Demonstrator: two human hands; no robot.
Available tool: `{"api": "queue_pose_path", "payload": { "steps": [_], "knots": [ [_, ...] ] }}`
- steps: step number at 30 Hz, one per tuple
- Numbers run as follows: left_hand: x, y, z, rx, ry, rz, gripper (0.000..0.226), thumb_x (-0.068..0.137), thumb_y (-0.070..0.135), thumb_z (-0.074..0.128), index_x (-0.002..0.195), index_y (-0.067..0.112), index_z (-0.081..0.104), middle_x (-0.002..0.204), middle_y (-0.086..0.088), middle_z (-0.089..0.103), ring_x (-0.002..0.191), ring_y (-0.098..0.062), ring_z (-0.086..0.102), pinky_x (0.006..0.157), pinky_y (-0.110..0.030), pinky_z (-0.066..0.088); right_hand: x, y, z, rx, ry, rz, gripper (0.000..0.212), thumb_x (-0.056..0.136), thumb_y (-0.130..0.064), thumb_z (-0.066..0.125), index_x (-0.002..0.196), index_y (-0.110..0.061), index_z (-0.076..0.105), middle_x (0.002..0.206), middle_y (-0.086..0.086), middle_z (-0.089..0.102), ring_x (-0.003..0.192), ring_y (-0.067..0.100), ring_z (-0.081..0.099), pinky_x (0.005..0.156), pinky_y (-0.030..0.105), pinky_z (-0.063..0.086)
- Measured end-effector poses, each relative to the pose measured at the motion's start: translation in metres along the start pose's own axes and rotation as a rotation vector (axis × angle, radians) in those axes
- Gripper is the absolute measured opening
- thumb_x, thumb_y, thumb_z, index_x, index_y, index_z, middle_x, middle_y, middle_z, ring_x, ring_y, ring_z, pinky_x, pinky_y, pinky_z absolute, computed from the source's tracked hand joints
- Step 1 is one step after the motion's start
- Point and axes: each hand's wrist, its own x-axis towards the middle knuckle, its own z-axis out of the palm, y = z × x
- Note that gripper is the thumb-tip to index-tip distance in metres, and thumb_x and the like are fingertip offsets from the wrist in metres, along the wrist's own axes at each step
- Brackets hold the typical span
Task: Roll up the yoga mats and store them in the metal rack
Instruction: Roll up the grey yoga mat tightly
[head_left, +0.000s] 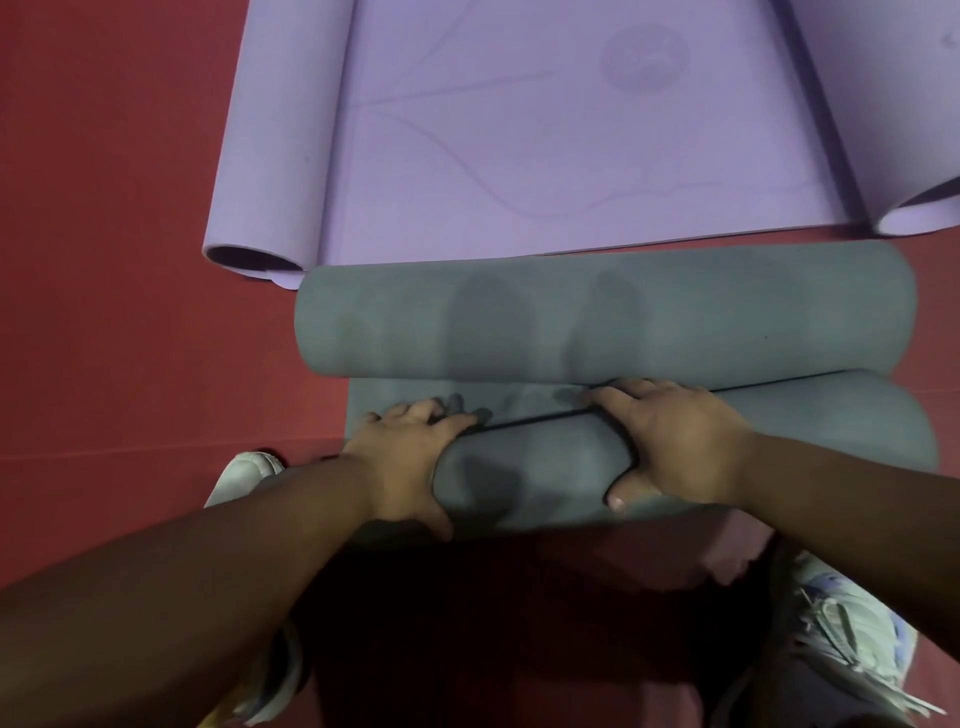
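The grey mat (597, 322) lies on the red floor (104, 260), curled into 2 rolls that meet. Both hands clasp its near roll — left hand (410, 457) at the roll's left end, right hand (670, 441) on its middle, thumb beneath. Just beyond the grey mat lies a purple mat (545, 130), its side edges curling.

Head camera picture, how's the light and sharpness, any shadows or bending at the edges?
Head view: dim, soft light; dark hand-shaped shadows fall on the grey mat beyond the left hand and right hand; purple mat edges bow from the wide lens; the shoes look smeared.
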Motion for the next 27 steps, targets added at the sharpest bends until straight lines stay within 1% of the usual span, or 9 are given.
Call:
{"api": "queue_pose_path", "payload": {
  "steps": [7, 9, 11, 13, 15, 19, 22, 24, 27],
  "knots": [
    [-0.002, -0.015, -0.018, -0.081, 0.252, -0.085, 0.106, 0.065, 0.052, 0.087, 0.153, 0.044, 0.030, 0.141, 0.002, 0.042, 0.131, -0.026, 0.044, 0.103, -0.039, 0.040, 0.018, 0.012, -0.020, 0.099, 0.170, 0.021, 0.084, 0.078, -0.077, 0.056, 0.145, -0.029, 0.041, 0.136, 0.000, 0.063, 0.119, 0.024, 0.061, 0.113, 0.038, 0.031],
    [-0.007, -0.006, -0.009, -0.067, 0.254, 0.031, 0.092, 0.077, 0.034, 0.082, 0.154, 0.042, 0.033, 0.142, -0.001, 0.045, 0.130, -0.028, 0.046, 0.105, -0.037, 0.040, 0.022, 0.012, -0.027, 0.131, 0.094, 0.070, 0.079, 0.079, -0.075, 0.060, 0.142, -0.029, 0.044, 0.130, 0.002, 0.065, 0.117, 0.025, 0.061, 0.107, 0.036, 0.038],
    [-0.014, 0.009, 0.005, -0.049, 0.217, 0.075, 0.092, 0.082, 0.021, 0.071, 0.157, 0.043, 0.022, 0.145, -0.003, 0.038, 0.130, -0.026, 0.041, 0.105, -0.035, 0.041, 0.024, 0.011, -0.034, 0.160, -0.017, 0.113, 0.081, 0.071, -0.078, 0.067, 0.134, -0.030, 0.051, 0.125, 0.001, 0.066, 0.113, 0.026, 0.062, 0.095, 0.035, 0.048],
    [-0.019, 0.023, 0.015, -0.054, 0.196, 0.022, 0.098, 0.080, 0.023, 0.065, 0.158, 0.043, 0.010, 0.144, -0.004, 0.029, 0.130, -0.025, 0.034, 0.107, -0.035, 0.040, 0.026, 0.009, -0.038, 0.104, -0.067, 0.091, 0.081, 0.063, -0.082, 0.070, 0.124, -0.030, 0.056, 0.120, -0.002, 0.065, 0.107, 0.024, 0.063, 0.087, 0.034, 0.051],
    [-0.021, 0.032, 0.018, -0.088, 0.235, -0.007, 0.093, 0.078, 0.037, 0.062, 0.155, 0.043, 0.012, 0.143, -0.005, 0.028, 0.132, -0.026, 0.032, 0.108, -0.041, 0.037, 0.028, 0.006, -0.039, 0.073, -0.123, 0.082, 0.076, 0.070, -0.081, 0.064, 0.126, -0.031, 0.055, 0.124, -0.002, 0.063, 0.110, 0.023, 0.061, 0.086, 0.030, 0.047],
    [-0.019, 0.045, 0.027, -0.115, 0.236, 0.027, 0.082, 0.068, 0.045, 0.069, 0.138, 0.039, 0.025, 0.158, -0.001, 0.018, 0.148, -0.026, 0.020, 0.113, -0.055, 0.028, 0.033, 0.003, -0.034, 0.187, -0.260, 0.182, 0.085, 0.087, -0.083, 0.023, 0.149, -0.028, 0.042, 0.154, 0.003, 0.044, 0.141, 0.025, 0.040, 0.115, 0.036, 0.029],
    [-0.019, 0.058, 0.043, -0.080, 0.128, 0.100, 0.080, 0.076, 0.042, 0.073, 0.136, 0.034, 0.021, 0.165, 0.001, 0.002, 0.154, -0.025, 0.005, 0.119, -0.062, 0.014, 0.036, 0.008, -0.034, -0.062, 0.009, 0.189, 0.099, 0.073, -0.091, 0.007, 0.154, -0.037, 0.027, 0.166, 0.017, 0.012, 0.153, 0.036, 0.008, 0.119, 0.060, 0.009],
    [-0.017, 0.058, 0.046, -0.113, 0.154, 0.080, 0.079, 0.078, 0.036, 0.073, 0.140, 0.033, 0.023, 0.167, 0.004, -0.003, 0.155, -0.022, -0.001, 0.121, -0.060, 0.010, 0.038, 0.022, -0.046, -0.223, 0.244, 0.192, 0.091, 0.081, -0.084, 0.019, 0.153, -0.031, 0.036, 0.167, 0.020, -0.004, 0.154, 0.038, -0.009, 0.114, 0.073, 0.003],
    [-0.012, 0.042, 0.041, -0.228, 0.361, 0.083, 0.077, 0.072, 0.035, 0.072, 0.141, 0.036, 0.039, 0.164, -0.002, 0.018, 0.150, -0.028, 0.022, 0.117, -0.055, 0.024, 0.040, 0.039, -0.066, -0.182, 0.336, 0.282, 0.074, 0.087, -0.069, 0.040, 0.138, -0.018, 0.055, 0.162, 0.025, 0.018, 0.150, 0.043, 0.015, 0.115, 0.069, 0.018]
  ]
}}
